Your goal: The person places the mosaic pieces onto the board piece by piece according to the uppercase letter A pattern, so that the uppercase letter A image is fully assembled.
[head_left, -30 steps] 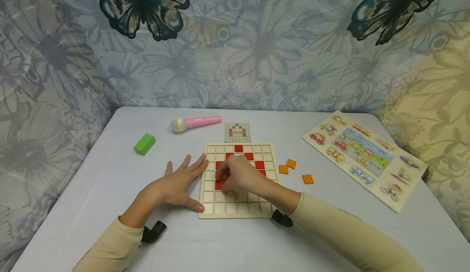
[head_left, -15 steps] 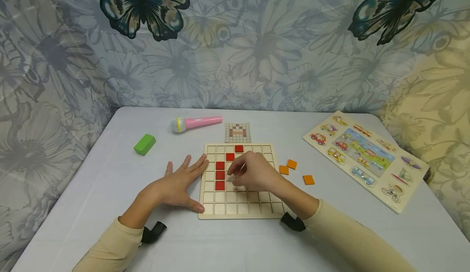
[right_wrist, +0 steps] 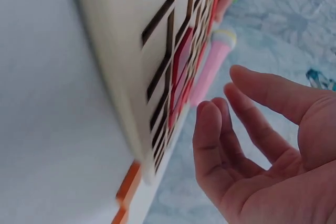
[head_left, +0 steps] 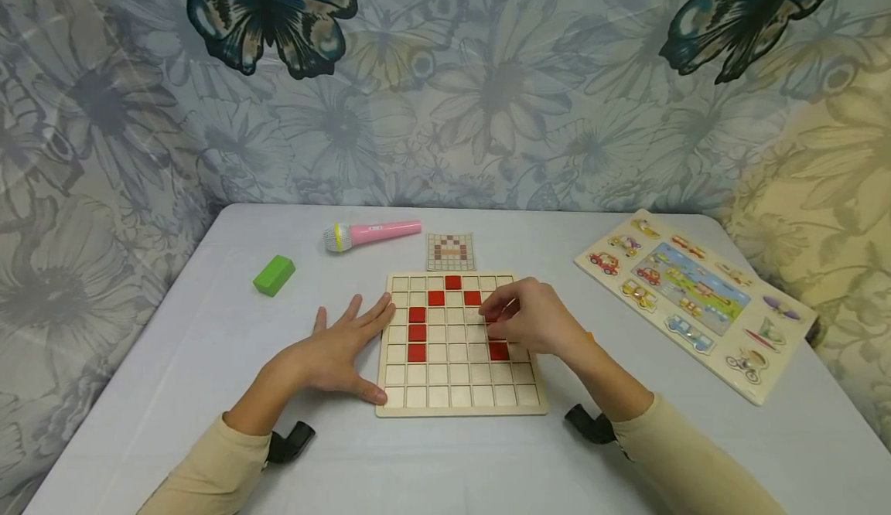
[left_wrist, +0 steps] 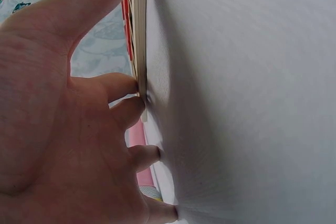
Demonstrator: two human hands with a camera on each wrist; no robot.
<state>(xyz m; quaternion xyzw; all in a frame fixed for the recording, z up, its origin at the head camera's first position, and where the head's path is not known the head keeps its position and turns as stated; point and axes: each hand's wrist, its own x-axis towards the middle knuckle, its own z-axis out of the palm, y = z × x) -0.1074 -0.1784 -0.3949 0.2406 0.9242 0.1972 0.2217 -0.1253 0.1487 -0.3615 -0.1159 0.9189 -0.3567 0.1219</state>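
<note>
A pale wooden grid board lies on the table, with several red square tiles set in its cells. My left hand rests with spread fingers at the board's left edge, its thumb and fingertips touching the rim. In the left wrist view those fingers meet the board's side. Above the right part of the board is my right hand, partly covering red tiles there. Seen in the right wrist view, its fingers are loosely bent and apart from the thumb, with nothing between them.
Orange tiles lie beside the board's right edge, mostly hidden by the right hand in the head view. A small pattern card, a pink toy microphone, a green block and a vehicle picture puzzle lie around the board.
My right hand has moved from the left side of the board across to its right side, uncovering red tiles on the left. My left hand has stayed in place.
</note>
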